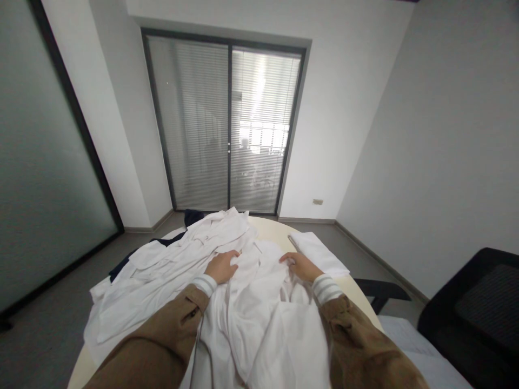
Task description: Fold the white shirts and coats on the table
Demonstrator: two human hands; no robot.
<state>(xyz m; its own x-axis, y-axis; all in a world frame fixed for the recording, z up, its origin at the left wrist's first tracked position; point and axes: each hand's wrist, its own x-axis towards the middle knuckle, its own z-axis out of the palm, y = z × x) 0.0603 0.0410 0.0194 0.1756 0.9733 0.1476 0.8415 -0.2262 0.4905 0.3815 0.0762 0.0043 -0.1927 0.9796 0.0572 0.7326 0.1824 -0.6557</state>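
A rumpled white shirt spreads over the near part of the round table and hangs toward me. My left hand is closed on its left upper part, thumb and fingers pinching the cloth. On the other side, my right hand grips the shirt's right upper part with bent fingers. Slack folds of fabric lie between the two hands. Left of my left hand is a heap of white garments, with dark navy cloth showing along its far edge.
A flat, folded white cloth lies at the right of the cream table. A black mesh chair stands close by on the right, with white material on its seat. Beyond the table is a blind-covered glass partition.
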